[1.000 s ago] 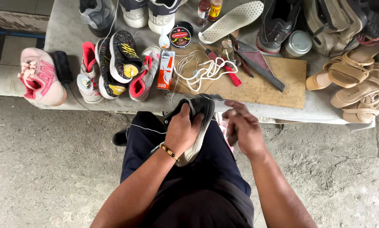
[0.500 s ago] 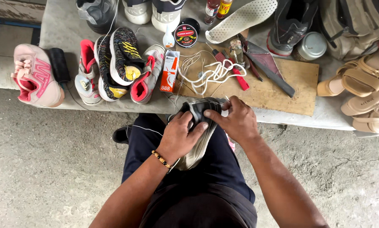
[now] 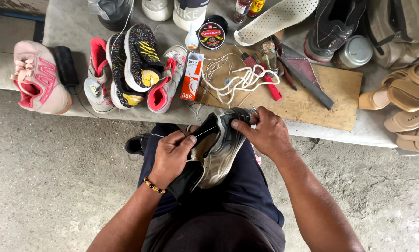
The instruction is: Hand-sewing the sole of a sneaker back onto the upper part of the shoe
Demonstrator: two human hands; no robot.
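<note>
A black and grey sneaker (image 3: pixel 218 149) lies on my lap, sole side up and toe toward the bench. My left hand (image 3: pixel 171 156) grips its heel end and pinches a thin white thread that runs across the sole. My right hand (image 3: pixel 264 133) holds the toe end, thumb pressed on the sole's edge. A beaded bracelet sits on my left wrist.
A low bench (image 3: pixel 69 21) ahead holds a pink sneaker (image 3: pixel 39 77), several colourful sneakers (image 3: pixel 134 65), an orange glue box (image 3: pixel 191 77), a polish tin (image 3: pixel 211 33), a wooden board (image 3: pixel 330 88) with white cord (image 3: pixel 242 81) and tools, an insole (image 3: pixel 277 18), tan sandals (image 3: pixel 405 105). Cracked concrete floor (image 3: pixel 46 177) around.
My right hand moved from beside the sneaker onto its toe end. My left hand shifted from covering the sole to pinching the thread at the heel side.
</note>
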